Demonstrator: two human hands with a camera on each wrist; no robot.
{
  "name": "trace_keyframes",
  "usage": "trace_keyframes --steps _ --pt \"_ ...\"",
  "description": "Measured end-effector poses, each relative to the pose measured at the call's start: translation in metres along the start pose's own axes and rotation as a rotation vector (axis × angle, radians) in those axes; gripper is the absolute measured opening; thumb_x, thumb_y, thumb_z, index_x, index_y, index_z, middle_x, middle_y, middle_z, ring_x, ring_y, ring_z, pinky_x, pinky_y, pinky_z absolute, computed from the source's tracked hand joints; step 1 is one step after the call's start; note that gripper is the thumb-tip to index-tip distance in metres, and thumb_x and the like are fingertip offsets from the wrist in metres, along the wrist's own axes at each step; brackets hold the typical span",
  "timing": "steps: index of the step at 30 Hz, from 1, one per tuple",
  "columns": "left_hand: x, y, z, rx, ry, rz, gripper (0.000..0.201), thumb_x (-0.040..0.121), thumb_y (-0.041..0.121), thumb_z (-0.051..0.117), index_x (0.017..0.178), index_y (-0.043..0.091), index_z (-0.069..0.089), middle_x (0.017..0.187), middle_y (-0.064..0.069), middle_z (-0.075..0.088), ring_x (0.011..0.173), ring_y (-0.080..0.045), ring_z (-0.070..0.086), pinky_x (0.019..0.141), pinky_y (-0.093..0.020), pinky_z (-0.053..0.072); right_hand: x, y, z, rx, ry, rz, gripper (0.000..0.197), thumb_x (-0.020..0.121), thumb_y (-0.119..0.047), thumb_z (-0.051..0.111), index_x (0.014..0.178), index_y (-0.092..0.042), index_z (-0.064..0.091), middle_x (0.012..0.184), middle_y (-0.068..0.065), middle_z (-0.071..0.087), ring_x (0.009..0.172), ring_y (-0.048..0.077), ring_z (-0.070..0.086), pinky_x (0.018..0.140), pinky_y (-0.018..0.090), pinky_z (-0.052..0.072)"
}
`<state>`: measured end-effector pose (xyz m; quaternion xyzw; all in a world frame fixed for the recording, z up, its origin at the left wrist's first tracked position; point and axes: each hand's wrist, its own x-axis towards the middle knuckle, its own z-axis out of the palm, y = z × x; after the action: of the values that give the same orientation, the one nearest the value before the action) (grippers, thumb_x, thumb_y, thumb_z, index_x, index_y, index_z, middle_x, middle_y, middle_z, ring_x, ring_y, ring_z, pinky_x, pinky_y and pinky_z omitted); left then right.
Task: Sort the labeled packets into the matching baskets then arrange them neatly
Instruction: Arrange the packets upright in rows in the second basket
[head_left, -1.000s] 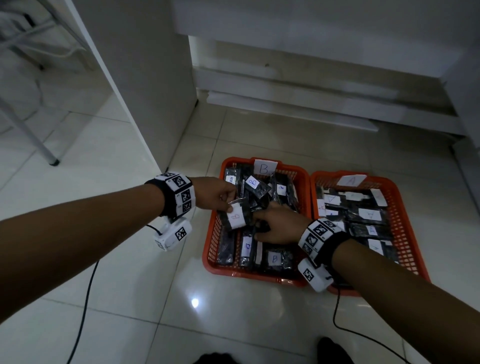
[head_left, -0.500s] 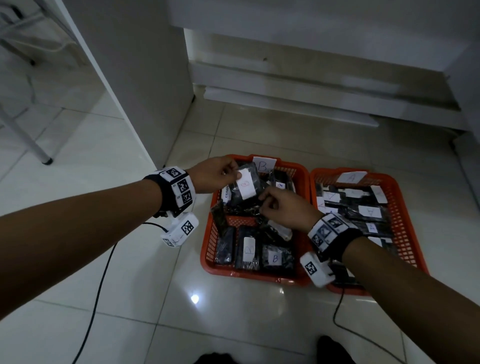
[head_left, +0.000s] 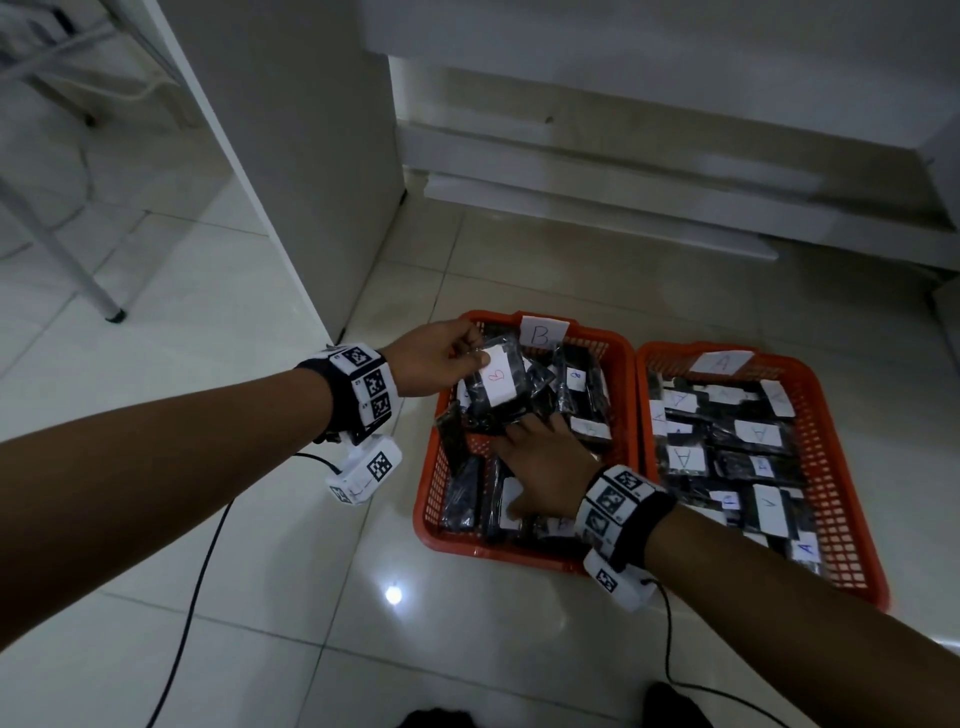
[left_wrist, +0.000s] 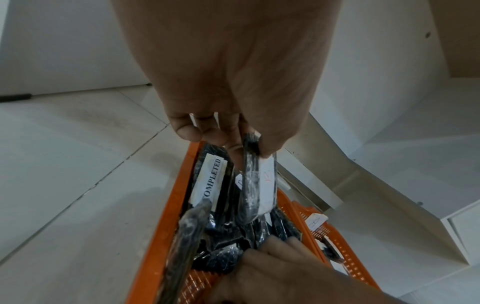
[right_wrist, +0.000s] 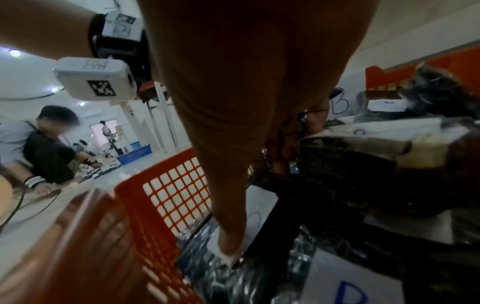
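Observation:
Two orange baskets stand side by side on the tiled floor. Basket B (head_left: 431, 457) is on the left, basket A (head_left: 831, 478) on the right, both filled with black packets bearing white labels. My left hand (head_left: 475, 358) pinches a black packet marked with a red B (head_left: 496, 382) and holds it above basket B's far left corner; the left wrist view shows this packet (left_wrist: 255, 181) hanging edge-on from the fingers. My right hand (head_left: 530, 462) lies palm down on the packets inside basket B, with its thumb (right_wrist: 231, 244) pressing on a labelled packet.
A white cabinet panel (head_left: 291, 156) rises just left of basket B, and a low white ledge (head_left: 597, 208) runs behind both baskets. Black cables (head_left: 197, 597) trail over the floor tiles. A chair leg (head_left: 104, 296) stands far left. Another person (right_wrist: 46, 148) crouches in the background.
My left hand lifted the B packet out of the pile and carried it to the basket's far left corner. My right hand came down from beside that packet onto the packets.

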<state>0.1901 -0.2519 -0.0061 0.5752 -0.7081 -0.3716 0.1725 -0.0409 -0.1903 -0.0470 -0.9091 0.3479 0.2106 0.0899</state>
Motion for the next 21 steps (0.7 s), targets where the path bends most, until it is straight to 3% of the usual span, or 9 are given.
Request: trace_keyframes --steps 3,4,7,11,13,16,19,21 --pt "0.000 -0.001 -0.004 -0.011 0.052 -0.001 0.015 0.100 0.035 0.061 0.107 0.021 0.061 0.100 0.006 0.067 0.078 -0.003 0.060 0.065 -0.023 0.044 0.002 0.022 -0.014 0.345 0.019 -0.003 0.029 0.095 -0.050 0.067 0.117 -0.032 0.063 0.110 -0.015 0.060 0.120 0.021 0.045 0.101 0.046 0.036" --pt "0.001 -0.001 -0.005 -0.011 0.080 -0.005 0.017 0.101 0.034 0.061 0.108 0.019 0.062 0.100 0.004 0.068 0.077 -0.003 0.059 0.064 -0.022 0.044 0.001 0.030 -0.020 0.485 -0.006 -0.008 0.018 0.098 -0.047 0.066 0.109 -0.033 0.066 0.102 -0.020 0.061 0.113 0.017 0.051 0.097 0.043 0.040" --pt "0.003 -0.001 -0.008 -0.014 0.168 -0.024 0.019 0.101 0.032 0.060 0.109 0.015 0.062 0.101 0.001 0.068 0.077 -0.003 0.057 0.063 -0.019 0.043 -0.002 0.055 -0.037 0.786 -0.032 0.003 0.013 0.105 -0.035 0.062 0.111 -0.029 0.071 0.106 -0.015 0.071 0.102 0.006 0.065 0.092 0.032 0.053" --pt "0.005 0.004 -0.010 -0.054 0.257 -0.051 0.011 0.102 0.028 0.057 0.106 0.019 0.060 0.096 0.004 0.066 0.076 -0.001 0.055 0.062 -0.016 0.043 -0.010 0.085 -0.054 0.925 0.112 0.069 0.019 0.107 -0.031 0.060 0.120 -0.024 0.072 0.113 -0.012 0.071 0.105 0.000 0.064 0.090 0.019 0.049" --pt "0.006 0.004 -0.010 -0.068 0.265 -0.049 0.007 0.101 0.028 0.057 0.104 0.022 0.060 0.094 0.006 0.065 0.076 -0.001 0.056 0.063 -0.018 0.043 -0.015 0.100 -0.057 0.913 0.143 0.105 0.020 0.107 -0.030 0.059 0.119 -0.023 0.073 0.114 -0.012 0.072 0.106 0.001 0.064 0.089 0.019 0.049" --pt "0.006 0.003 -0.009 -0.081 0.237 -0.046 0.008 0.100 0.029 0.056 0.102 0.022 0.061 0.092 0.006 0.065 0.079 -0.008 0.058 0.066 -0.022 0.045 -0.020 0.118 -0.053 0.819 0.126 0.152 0.019 0.106 -0.032 0.060 0.116 -0.027 0.075 0.115 -0.013 0.074 0.109 0.007 0.066 0.095 0.030 0.052" --pt "0.003 0.000 -0.006 -0.079 0.212 -0.038 0.017 0.099 0.032 0.055 0.104 0.017 0.063 0.096 -0.003 0.068 0.082 -0.016 0.059 0.073 -0.029 0.047 -0.019 0.121 -0.038 0.605 0.074 0.179 0.015 0.105 -0.031 0.061 0.110 -0.030 0.075 0.111 -0.010 0.073 0.107 0.015 0.067 0.089 0.036 0.054" --pt "0.002 -0.001 -0.005 -0.085 0.208 -0.041 0.025 0.094 0.038 0.053 0.104 0.016 0.063 0.096 -0.003 0.068 0.081 -0.016 0.059 0.073 -0.029 0.047 -0.018 0.113 -0.029 0.365 0.151 0.193 0.020 0.102 -0.036 0.062 0.119 -0.030 0.071 0.115 -0.005 0.065 0.113 0.023 0.058 0.088 0.040 0.051"
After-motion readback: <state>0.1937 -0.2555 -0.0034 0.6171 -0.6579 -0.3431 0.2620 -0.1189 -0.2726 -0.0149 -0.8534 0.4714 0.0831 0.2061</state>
